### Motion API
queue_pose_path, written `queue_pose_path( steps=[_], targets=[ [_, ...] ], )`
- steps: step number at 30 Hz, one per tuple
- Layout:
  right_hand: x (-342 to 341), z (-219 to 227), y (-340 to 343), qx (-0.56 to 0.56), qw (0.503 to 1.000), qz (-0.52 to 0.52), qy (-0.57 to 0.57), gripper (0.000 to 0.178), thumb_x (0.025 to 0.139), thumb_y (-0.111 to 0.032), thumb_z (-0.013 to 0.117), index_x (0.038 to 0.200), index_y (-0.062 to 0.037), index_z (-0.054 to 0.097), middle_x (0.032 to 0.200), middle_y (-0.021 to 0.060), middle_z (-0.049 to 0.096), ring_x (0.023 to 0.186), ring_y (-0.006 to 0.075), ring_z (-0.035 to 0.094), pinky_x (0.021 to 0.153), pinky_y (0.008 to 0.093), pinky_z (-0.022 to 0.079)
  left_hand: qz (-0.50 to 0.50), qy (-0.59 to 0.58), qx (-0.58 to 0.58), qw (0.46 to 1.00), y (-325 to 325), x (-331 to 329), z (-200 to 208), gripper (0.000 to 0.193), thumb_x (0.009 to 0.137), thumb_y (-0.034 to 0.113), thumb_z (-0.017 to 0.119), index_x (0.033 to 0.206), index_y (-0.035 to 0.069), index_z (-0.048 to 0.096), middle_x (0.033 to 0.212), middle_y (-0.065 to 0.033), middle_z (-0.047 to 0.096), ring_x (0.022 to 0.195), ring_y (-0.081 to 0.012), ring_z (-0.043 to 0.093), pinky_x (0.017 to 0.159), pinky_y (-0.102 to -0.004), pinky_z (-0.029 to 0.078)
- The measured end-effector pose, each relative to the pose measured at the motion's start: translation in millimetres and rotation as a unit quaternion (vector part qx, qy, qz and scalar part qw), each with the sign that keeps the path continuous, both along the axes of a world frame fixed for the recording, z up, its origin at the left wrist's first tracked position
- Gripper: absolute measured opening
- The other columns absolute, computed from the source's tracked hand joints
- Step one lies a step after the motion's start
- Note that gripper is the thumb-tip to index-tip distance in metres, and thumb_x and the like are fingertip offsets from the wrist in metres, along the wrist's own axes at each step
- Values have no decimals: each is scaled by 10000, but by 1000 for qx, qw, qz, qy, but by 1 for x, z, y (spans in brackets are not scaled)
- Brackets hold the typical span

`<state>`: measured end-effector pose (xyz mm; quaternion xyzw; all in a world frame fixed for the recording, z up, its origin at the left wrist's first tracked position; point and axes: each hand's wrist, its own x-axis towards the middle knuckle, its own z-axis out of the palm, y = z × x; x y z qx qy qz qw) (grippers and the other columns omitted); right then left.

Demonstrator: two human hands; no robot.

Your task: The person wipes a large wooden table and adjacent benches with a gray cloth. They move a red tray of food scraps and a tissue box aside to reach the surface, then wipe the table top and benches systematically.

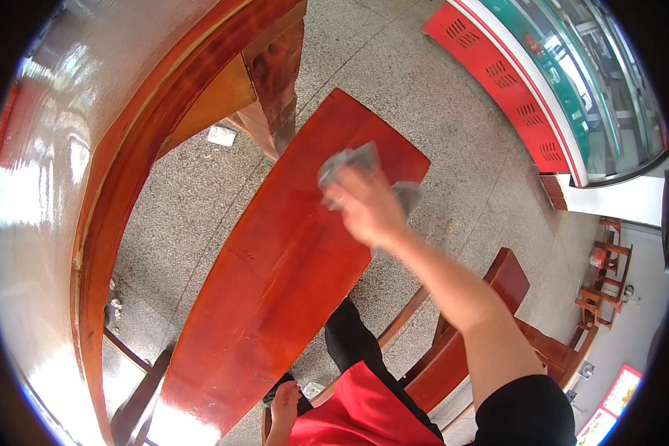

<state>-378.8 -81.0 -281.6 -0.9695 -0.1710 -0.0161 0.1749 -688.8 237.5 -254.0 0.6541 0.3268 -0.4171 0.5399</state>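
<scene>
head camera, looking down, and the action is at the far end of the long red-brown bench [275,275] — the right hand [366,208] has a grey cloth [359,154] bunched in its closed grip! the cloth sits over the bench top, a loose flap of it spreading out toward the bench's right edge, and both hand and cloth are blurred. the bare right forearm [450,279] reaches up from a black sleeve [528,412] at the lower right.

down at the lower edge, the left hand [284,407] waits near the bench's near end, just beside its right-hand side, fingers looking curled — whether it grips anything, i cannot tell. right next to it is the red garment [368,409], with a black trouser leg [354,336] just above.

over on the left, a big table [44,215] with a glossy top and brown wooden rim curves along the view, and a white scrap [221,135] lies on the speckled floor [193,175] between table and bench. up at the top right stands a red-based glass display case [606,82], well apart from the hands, while wooden stools [609,279] stand by the wall at far right.
</scene>
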Motion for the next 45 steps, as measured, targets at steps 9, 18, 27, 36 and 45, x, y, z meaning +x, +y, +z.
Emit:
queue_pose_path(
  steps=[9,18,27,36,45],
  targets=[
    [17,-48,-78,119,845,-521,-32,414,864,-251,433,1233,-71,377,1231,187,401,1104,352,429,912,416,381,61,-13,-33,998,1,0,14,211,860,48,450,1065,27,496,926,-67,572,803,-115,543,744,-236,436],
    [-94,-46,82,292,727,-621,-12,535,885,-295,434,1213,103,294,1196,267,411,1087,358,443,928,395,354,131,-13,-54,990,56,-81,25,190,870,65,455,1053,38,500,881,-47,577,741,-102,546,669,-213,434],
    [-273,-28,328,275,717,-617,174,652,868,-290,479,1277,95,148,1283,285,291,1176,339,360,986,380,300,261,-47,-55,963,142,-174,51,209,895,124,434,1080,53,499,936,-44,583,768,-104,555,674,-231,433],
    [-456,15,535,192,737,-420,494,869,859,-496,383,1255,181,9,1324,335,210,1222,349,321,1001,359,289,496,-18,17,868,231,-298,41,202,904,153,436,1066,57,510,919,-43,568,742,-100,546,634,-216,431],
    [-505,78,574,168,380,-40,909,369,891,-271,462,1182,-45,441,1097,41,547,1017,133,509,906,281,374,860,-143,-163,462,303,-327,84,585,869,518,326,1309,132,314,1297,-103,386,1185,-287,383,991,-446,303]
  ],
)
